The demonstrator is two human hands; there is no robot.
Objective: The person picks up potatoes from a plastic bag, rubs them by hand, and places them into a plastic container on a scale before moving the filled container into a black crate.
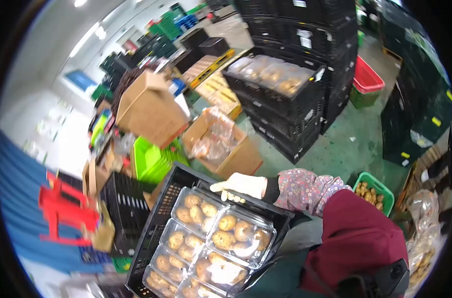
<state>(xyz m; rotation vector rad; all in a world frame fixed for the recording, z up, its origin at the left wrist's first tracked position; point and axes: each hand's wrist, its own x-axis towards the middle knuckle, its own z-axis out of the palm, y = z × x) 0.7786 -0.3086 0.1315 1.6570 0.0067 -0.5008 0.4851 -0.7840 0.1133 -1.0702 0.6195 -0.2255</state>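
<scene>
My gloved right hand (240, 186) closes over the far rim of the black crate (162, 206), steadying it so the clear potato packs (242, 237) inside stay level; my left hand is out of view

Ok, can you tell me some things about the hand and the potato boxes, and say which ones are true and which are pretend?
1. The gloved hand rests on the far rim of the black crate. True.
2. The black crate is full of red apples. False: it holds clear packs of potatoes.
3. A red basket sits on the green floor by the tall black stacks. True.
4. The sleeve behind the glove is plain blue. False: it has a flowery pattern.
5. The open cardboard box beyond the crate holds clear plastic bags. True.
</scene>
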